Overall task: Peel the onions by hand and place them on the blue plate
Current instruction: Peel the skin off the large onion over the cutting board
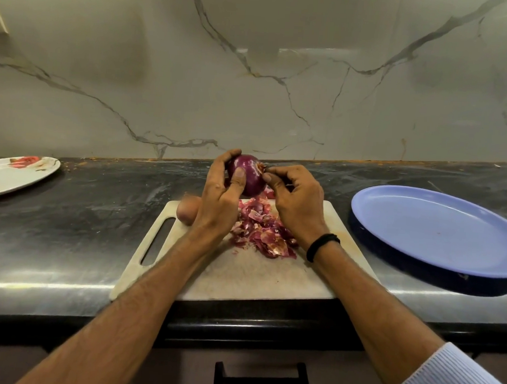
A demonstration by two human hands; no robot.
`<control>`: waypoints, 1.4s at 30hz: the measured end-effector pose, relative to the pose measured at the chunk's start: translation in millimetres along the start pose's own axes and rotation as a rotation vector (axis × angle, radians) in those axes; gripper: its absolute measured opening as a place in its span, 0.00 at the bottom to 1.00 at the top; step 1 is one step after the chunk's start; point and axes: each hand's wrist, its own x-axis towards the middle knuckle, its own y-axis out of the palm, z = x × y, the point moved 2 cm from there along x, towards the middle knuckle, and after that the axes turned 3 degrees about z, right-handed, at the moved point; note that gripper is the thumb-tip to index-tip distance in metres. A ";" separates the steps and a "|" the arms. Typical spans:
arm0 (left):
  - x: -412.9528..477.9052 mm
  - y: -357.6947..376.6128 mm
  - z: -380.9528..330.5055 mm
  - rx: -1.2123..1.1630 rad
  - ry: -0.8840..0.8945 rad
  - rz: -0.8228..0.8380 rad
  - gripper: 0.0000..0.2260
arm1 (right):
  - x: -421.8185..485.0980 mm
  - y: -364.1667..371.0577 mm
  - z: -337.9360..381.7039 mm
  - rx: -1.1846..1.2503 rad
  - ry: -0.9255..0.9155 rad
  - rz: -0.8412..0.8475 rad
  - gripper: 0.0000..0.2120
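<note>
Light's kinda dim and flat, coming from overhead. There's a long white glare streak along the front edge of the bench (50,287), plus a pale bright patch reflected high on the marble wall (297,51). Shadows are soft, darkest under the blue plate (438,231)'s near rim. Fisheye bows the bench's back edge. Everything's slightly soft, corners worst.

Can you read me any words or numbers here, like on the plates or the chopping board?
None: no words, numbers or labels can be read anywhere.
The blue plate is plain.
The white plate has only red and brown marks, not letters.
The cutting board has no print.
The red onion shows no sticker.
</note>
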 end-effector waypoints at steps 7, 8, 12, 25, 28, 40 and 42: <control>0.6 -0.4 6.7 0.077 0.035 0.067 0.21 | 3.1 -3.8 -1.2 0.259 0.249 0.048 0.06; 0.5 -0.7 6.3 0.088 0.051 0.066 0.20 | 2.6 -4.1 0.1 0.303 0.272 0.060 0.07; 0.7 -1.1 3.2 0.123 0.107 0.059 0.21 | 0.1 -5.6 3.8 0.420 0.300 0.081 0.08; -4.3 1.8 -5.6 0.225 0.239 0.082 0.25 | 0.3 -2.0 -1.8 0.172 0.306 0.144 0.08; -4.4 4.5 -7.2 0.210 0.206 0.080 0.24 | 0.4 -0.2 -3.2 0.098 0.319 0.159 0.09; -3.7 -1.0 -12.5 -0.052 -0.004 0.067 0.20 | -1.0 2.2 0.3 0.203 0.425 0.216 0.11; -4.0 -0.6 -13.0 -0.101 -0.032 0.055 0.19 | -1.2 1.7 1.1 0.215 0.428 0.214 0.12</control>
